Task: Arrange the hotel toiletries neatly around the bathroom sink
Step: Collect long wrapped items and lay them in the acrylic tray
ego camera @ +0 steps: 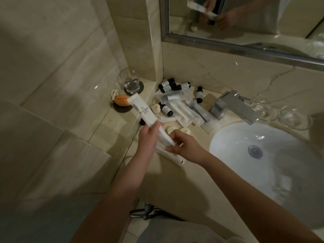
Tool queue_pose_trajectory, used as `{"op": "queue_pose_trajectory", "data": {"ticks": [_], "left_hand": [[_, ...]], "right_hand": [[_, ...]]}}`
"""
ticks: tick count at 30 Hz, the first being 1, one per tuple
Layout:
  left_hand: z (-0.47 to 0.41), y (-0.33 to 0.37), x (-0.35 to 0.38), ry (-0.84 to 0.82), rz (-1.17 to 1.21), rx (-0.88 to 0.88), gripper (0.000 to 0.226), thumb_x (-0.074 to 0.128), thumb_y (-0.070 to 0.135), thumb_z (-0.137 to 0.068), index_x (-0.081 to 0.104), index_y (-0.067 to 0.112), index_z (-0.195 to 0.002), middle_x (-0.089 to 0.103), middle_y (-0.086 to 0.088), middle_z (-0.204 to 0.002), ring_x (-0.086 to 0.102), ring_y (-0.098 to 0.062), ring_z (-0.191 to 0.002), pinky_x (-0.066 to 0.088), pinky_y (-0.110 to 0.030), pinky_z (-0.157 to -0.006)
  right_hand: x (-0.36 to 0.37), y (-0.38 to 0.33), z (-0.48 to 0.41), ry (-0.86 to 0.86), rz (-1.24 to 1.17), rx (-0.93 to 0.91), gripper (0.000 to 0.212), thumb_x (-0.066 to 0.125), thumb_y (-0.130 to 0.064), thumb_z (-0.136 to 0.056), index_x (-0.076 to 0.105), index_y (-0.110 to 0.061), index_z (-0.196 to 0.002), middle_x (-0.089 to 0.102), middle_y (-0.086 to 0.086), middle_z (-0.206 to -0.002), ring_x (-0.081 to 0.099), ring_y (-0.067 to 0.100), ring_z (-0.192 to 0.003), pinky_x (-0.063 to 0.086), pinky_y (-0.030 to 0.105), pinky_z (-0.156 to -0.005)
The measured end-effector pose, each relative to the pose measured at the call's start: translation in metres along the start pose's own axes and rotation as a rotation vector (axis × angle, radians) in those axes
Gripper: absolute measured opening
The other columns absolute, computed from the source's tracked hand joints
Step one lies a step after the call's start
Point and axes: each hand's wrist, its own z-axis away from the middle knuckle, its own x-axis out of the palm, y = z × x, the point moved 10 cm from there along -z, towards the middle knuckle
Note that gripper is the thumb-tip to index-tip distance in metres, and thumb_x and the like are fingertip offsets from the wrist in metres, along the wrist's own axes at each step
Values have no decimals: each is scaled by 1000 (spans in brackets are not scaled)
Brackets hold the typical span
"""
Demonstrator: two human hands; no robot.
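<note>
Sink (228, 137): white basin set under the marble surface (175, 181), right of the clutter; fixed, not for handling.

Flat white sachets (184, 114): heap lying crosswise between tap (233, 106) and corner wall. Judged light, limp, slick film; best lifted by a long edge, flat, not by a corner.

White tube packet (145, 113): raised above the surface edge, tilted up toward the left. Left hand (149, 135) closed round its lower middle; right hand (182, 146) pinching its bottom end with fingertips. Judged light, soft-walled, smooth; likely to bend if held by one end only, hence two-point grip sensible.

Drinking glass (129, 81): upright on dark coaster, left ledge, some water inside. Fragile, slippery; hold low round the wall.

Orange soap (122, 99): on dark dish, cord attached, just behind the tube in view.

Dark small bottles (168, 85): several toppled in the corner, one (199, 94) near the tap, one (166, 109) among sachets. Rigid, light, prone to rolling; grasp across the body, stand on base.

Round pale soaps (185, 131): near the right hand; small, hard, possibly slick.
</note>
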Motion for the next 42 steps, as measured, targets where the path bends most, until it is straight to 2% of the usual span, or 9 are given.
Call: {"op": "queue_pose_trajectory", "data": {"ticks": [2, 5, 10, 18, 23, 28, 35, 39, 42], "left_hand": [[-4, 7, -18, 76, -13, 16, 22, 46, 30, -95, 65, 24, -87, 65, 5, -97, 58, -13, -90, 47, -30, -74], [-15, 13, -46, 148, -68, 43, 26, 44, 25, -95, 63, 11, -87, 69, 2, -85, 60, -11, -81, 47, -34, -78], [-25, 9, -71, 175, -75, 43, 17, 49, 22, -91, 58, 16, -78, 61, 0, -69, 59, -19, -75, 48, -39, -85], [-25, 1, -56, 65, -177, 17, 11, 49, 19, -93, 57, 13, -89, 58, -1, -69, 57, -13, -68, 47, -28, -70], [-25, 6, -48, 26, -204, 30, 10, 49, 20, -93, 56, 13, -89, 58, 0, -70, 57, -13, -69, 47, -31, -73], [-20, 19, -29, -5, -235, 94, 12, 49, 21, -93, 56, 13, -89, 56, 1, -68, 55, -12, -65, 45, -27, -66], [1, 31, 35, -78, -186, 160, 15, 51, 21, -92, 52, 14, -78, 50, -1, -60, 49, -13, -58, 41, -25, -61], [17, 35, 88, -164, -118, 138, 21, 46, 27, -95, 59, 16, -83, 50, 0, -61, 48, -12, -56, 41, -26, -59], [34, 42, 139, -308, -76, 146, 23, 48, 35, -93, 60, 17, -92, 51, 1, -62, 48, -12, -57, 43, -28, -62]], "right_hand": [[9, 10, -3, -36, 51, 51, 21, 70, -24, -82, 56, -23, -98, 59, -4, -94, 56, 15, -84, 46, 29, -79], [22, 45, -3, -64, 439, 235, 53, 62, -40, -85, 44, -15, -129, 55, 8, -122, 53, 25, -109, 46, 38, -90], [51, 56, -10, -74, 857, 241, 67, 61, -45, -82, 33, -13, -134, 44, 9, -130, 46, 28, -113, 46, 40, -88], [59, 70, -21, -154, 653, 347, 29, 54, -30, -86, 57, -12, -109, 60, 8, -111, 58, 24, -101, 47, 34, -82], [45, 61, -14, -222, 501, 317, 17, 53, -27, -88, 53, -12, -97, 59, 8, -98, 59, 27, -96, 44, 35, -77], [0, 53, 14, -31, 98, 327, 9, 59, -13, -86, 53, -8, -91, 60, 2, -74, 59, 13, -60, 51, 25, -55], [-93, 42, 78, 255, -94, 279, 11, 60, -10, -86, 59, -18, -94, 64, 5, -79, 59, 13, -61, 48, 15, -55], [-137, 55, 124, 419, -114, 255, 11, 63, -2, -82, 63, -9, -91, 59, 1, -74, 55, 15, -65, 44, 11, -54], [-168, 68, 155, 510, -41, 227, 11, 65, -4, -83, 63, -14, -88, 58, -4, -70, 53, 10, -65, 45, 23, -63]]}}
